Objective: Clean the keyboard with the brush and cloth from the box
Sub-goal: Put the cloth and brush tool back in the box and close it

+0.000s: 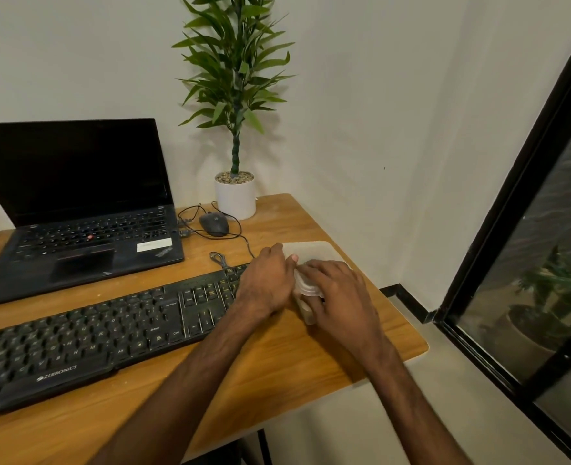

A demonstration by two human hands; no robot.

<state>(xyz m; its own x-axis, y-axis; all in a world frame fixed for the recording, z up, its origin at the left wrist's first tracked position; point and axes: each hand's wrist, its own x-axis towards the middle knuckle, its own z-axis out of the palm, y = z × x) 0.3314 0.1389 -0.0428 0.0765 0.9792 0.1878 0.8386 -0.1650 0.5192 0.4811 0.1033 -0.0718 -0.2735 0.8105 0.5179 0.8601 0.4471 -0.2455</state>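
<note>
The step in hand looks like the very first one: getting the box open, with no brushing or wiping begun. The small translucent plastic box [305, 298] sits on the wooden desk [277, 367] near its right edge, just beside the right end of the black Zebronics keyboard [93, 337], and both hands are on it. The left hand [267, 283] lies over the keyboard's number-pad end, its fingers curled round the box's left side with the thumb pressed on top. The right hand [341, 290] drapes over the top and right side, fingers slightly spread and bent down round the box. Most of the box is hidden under them, so whether the lid is on or off cannot be told, and neither brush nor cloth is in sight; presumably they are inside. A pale flat sheet [317, 249] lies just beyond the hands toward the desk's back right corner; it might be a lid or a mat. The next move, as I judge it, calls for one hand steadying the base while the other lifts the lid, then picking out the brush.
</note>
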